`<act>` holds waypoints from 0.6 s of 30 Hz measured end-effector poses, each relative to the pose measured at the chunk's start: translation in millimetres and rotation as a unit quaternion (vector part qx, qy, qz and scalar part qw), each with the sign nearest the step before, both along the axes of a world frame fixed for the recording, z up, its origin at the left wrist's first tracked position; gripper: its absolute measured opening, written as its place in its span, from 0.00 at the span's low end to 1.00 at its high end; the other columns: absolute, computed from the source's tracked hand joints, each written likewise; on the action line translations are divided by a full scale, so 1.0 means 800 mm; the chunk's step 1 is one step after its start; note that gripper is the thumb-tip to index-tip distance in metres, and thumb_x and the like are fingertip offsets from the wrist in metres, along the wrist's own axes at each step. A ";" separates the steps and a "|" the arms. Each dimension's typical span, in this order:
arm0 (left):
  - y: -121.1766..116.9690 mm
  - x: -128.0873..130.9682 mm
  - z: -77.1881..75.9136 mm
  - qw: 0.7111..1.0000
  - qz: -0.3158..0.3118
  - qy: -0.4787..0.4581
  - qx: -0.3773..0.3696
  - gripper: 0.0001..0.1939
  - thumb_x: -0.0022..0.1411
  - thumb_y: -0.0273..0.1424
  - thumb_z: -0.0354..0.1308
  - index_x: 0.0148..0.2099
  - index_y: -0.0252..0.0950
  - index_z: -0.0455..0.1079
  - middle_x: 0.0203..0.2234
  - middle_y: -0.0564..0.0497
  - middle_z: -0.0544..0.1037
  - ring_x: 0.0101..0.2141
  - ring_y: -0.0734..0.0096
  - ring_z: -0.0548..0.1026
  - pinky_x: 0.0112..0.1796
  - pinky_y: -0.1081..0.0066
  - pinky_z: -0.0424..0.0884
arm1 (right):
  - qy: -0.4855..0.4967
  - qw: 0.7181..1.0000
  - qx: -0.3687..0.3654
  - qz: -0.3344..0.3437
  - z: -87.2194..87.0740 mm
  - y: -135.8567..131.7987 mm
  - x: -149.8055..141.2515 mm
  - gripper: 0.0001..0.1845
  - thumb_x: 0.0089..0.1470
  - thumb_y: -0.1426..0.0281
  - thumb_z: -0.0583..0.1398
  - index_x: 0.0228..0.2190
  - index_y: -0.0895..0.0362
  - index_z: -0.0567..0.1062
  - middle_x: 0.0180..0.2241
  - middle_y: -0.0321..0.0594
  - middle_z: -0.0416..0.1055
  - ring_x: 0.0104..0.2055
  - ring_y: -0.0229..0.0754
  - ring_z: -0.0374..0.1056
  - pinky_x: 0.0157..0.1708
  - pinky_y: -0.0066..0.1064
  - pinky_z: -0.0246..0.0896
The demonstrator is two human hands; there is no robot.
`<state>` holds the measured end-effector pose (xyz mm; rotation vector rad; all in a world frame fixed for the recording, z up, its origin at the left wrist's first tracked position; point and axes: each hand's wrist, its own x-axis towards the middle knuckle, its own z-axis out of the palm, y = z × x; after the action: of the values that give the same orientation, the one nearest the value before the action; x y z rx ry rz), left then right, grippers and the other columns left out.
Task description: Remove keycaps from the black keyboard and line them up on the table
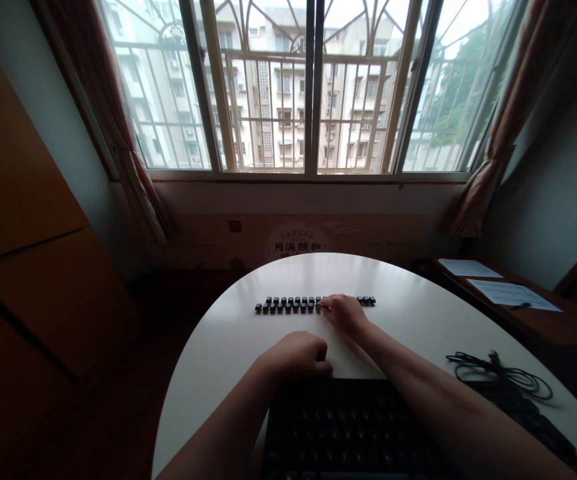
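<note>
Fingers (324, 304) of the right hand (347, 313) were brought close together at the right end of the front row of keycaps (288, 309); whether the last cap was pinched or merely touched could not be told. Both rows were laid left to right across the table (208, 380), the front row being stretched leftward from the fingers, while the back row (291, 300) was continued to the right, partly hidden behind the hand. The left hand (298, 352) was placed nearer the body, well apart from the caps, its fingers curled inward; nothing could be seen in them.

Small, blocky shapes were shown by the caps, dark and set in fairly even lines. A smooth white top, rounded at its far edge, was glazed by window light. Below the hands, a black keyboard (348, 433) was seen, its blocky keys faintly marked and partly covered by the right forearm. Thin black cable (505, 378) was looped loosely at the right.
</note>
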<state>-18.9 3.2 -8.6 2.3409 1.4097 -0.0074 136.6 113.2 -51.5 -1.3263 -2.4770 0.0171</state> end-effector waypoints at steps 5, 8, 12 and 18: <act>-0.002 -0.001 0.002 1.000 0.001 -0.007 -0.002 0.13 0.58 0.41 0.58 0.33 0.37 0.75 0.27 0.51 0.76 0.28 0.66 0.71 0.31 0.69 0.64 | 0.029 0.999 0.023 0.004 -0.002 0.000 0.001 0.13 0.60 0.69 0.56 0.41 0.50 0.80 0.41 0.41 0.80 0.41 0.48 0.75 0.39 0.31 0.63; -0.003 0.000 0.004 1.000 0.003 -0.008 -0.003 0.12 0.58 0.41 0.58 0.33 0.38 0.75 0.27 0.51 0.76 0.28 0.66 0.71 0.31 0.69 0.64 | 0.060 0.997 0.039 0.003 -0.004 0.000 0.001 0.13 0.60 0.69 0.57 0.43 0.50 0.80 0.42 0.41 0.80 0.41 0.48 0.75 0.40 0.31 0.64; -0.004 0.001 0.006 1.000 0.004 -0.003 -0.008 0.13 0.58 0.42 0.58 0.34 0.38 0.76 0.28 0.51 0.77 0.28 0.66 0.71 0.31 0.69 0.64 | 0.124 0.990 0.073 -0.006 0.002 -0.004 0.002 0.14 0.61 0.69 0.56 0.45 0.51 0.79 0.40 0.40 0.80 0.40 0.46 0.76 0.40 0.31 0.66; -0.003 -0.001 0.006 0.999 0.027 0.005 -0.018 0.11 0.57 0.41 0.59 0.35 0.39 0.75 0.32 0.50 0.78 0.31 0.65 0.72 0.31 0.69 0.65 | 0.293 0.944 0.153 0.018 0.068 -0.021 0.010 0.15 0.63 0.68 0.54 0.45 0.55 0.78 0.31 0.39 0.78 0.29 0.39 0.73 0.32 0.29 0.67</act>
<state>-19.6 0.4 -3.5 2.2772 1.4645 -0.0296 144.5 96.3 3.2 -0.9672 -1.9051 0.0289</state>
